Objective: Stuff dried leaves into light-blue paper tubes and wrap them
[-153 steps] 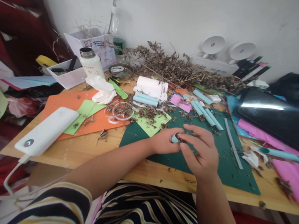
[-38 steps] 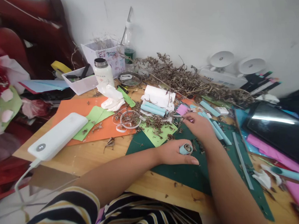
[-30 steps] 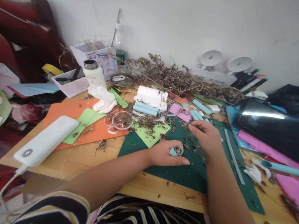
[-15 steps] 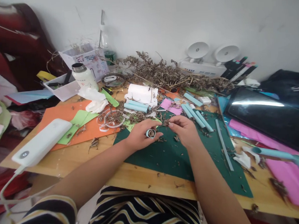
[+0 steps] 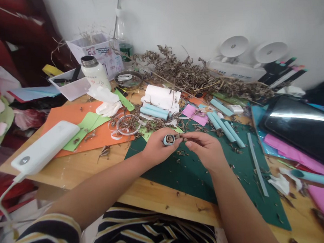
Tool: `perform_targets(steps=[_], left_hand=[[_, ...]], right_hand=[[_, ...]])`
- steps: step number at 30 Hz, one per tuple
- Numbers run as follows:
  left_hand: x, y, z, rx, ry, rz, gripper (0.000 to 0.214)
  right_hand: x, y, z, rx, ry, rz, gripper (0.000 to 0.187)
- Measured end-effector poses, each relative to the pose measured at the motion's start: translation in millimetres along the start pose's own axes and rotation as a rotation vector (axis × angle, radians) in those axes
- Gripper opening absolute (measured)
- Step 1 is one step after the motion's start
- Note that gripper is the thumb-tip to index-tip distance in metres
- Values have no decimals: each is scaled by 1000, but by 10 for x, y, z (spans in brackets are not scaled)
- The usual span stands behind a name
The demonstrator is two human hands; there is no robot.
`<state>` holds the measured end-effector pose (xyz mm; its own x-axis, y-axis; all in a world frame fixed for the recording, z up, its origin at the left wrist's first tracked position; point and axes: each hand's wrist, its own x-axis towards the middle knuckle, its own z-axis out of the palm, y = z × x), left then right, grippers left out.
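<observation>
Left hand wraps round smooth blue tube; right hand, at tube's three o'clock, pinching crinkled leaf!

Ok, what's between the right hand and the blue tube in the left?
In the head view, a scrap of dried leaf at the fingertips of the right hand, plus the thumb of the left hand gripping the blue tube.

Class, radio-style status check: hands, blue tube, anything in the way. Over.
Left hand gripping blue tube, dried leaf filling inside. Right hand touching leaf piece beside tube's mouth. Leaf scraps littering green mat below, possibly a nuisance.
</observation>
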<state>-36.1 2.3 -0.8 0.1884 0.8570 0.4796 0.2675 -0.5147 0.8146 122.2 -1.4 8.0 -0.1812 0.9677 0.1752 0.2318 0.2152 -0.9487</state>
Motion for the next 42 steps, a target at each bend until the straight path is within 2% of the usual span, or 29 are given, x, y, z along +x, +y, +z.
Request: perform_targets(steps=[3,9,14,19,24,27,32,35,42], left_hand=[[0,33,-5,-74,-39,-155,18],[-1,51,5,-351,-164,-365,27],[37,9,-22,-666,-348,-513,37],[63,-18,-59,-644,-445,-533,36],[55,-4,-61,-615,-470,-532,36],[55,37,-62,-576,-473,-514,35],[57,102,-60,-504,-513,-491,33],[42,108,-50,-489,-532,-464,30],[-31,114,-11,-493,-528,-388,27]], right_hand=[[-15,35,-8,-67,-5,-33,13],[-26,26,-24,-208,-6,-128,16],[-35,-72,-44,-452,-49,-338,30],[-47,-155,-59,-556,-158,-510,22],[-55,-161,-78,-579,-148,-488,16],[-55,-148,-89,-604,-125,-475,14],[-60,-122,-95,-743,-81,-692,19],[-59,-121,-93,-782,-48,-776,16],[-67,-169,-91,-701,26,-798,13]])
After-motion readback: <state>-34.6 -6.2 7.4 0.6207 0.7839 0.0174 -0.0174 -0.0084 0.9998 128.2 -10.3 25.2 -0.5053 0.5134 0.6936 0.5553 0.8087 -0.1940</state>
